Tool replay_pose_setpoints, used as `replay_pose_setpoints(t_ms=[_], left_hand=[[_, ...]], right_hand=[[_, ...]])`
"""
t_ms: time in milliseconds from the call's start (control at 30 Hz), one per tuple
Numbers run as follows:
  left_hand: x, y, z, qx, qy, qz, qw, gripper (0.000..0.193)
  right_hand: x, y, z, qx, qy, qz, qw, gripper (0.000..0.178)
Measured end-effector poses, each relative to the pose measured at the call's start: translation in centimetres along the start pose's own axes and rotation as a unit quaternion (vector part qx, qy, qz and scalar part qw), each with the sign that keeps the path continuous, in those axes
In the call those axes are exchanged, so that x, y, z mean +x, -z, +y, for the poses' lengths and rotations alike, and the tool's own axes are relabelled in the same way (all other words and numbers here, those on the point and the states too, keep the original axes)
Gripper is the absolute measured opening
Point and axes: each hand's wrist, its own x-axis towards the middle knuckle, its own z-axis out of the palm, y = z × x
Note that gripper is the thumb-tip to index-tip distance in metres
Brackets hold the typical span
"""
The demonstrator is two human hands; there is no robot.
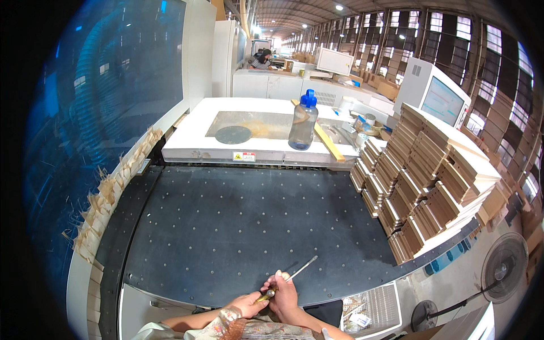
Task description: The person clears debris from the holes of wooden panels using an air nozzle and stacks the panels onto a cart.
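Over the near edge of the dark table (187, 226), a slender tool (303, 268) is gripped by both hands: the yellowish handle (264, 297) by the left hand (247, 305), the portion nearer the tip by the right hand (285, 296). Its long axis is directed forward and rightward.

At lower centre, the left hand (246, 305) and right hand (285, 296) hold a tool (304, 267) near the lower edge of the tabletop (226, 226). Boards (420, 184) are stacked at right; a bottle (302, 127) stands at upper centre; a fan (500, 273) is lower right.
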Motion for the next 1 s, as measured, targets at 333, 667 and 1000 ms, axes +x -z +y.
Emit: replay_pose_setpoints(t_ms=[333,667,1000], left_hand=[[-1.3,1.1,2.9,0.126,0.006,0.042,0.991,0.037],[-1.5,3.6,-0.6,0.072,0.042,0.057,0.995,0.042],[-1.8,2.9,-0.4,0.181,-0.057,-0.053,0.980,0.041]], right_hand=[[0.8,0.2,-0.7,-0.017,-0.032,-0.013,0.999,0.025],[0.3,3.4,-2.1,-0.095,0.047,-0.011,0.994,0.031],[-2.1,0.1,-5.1,-0.806,0.307,-0.330,0.384,0.028]])
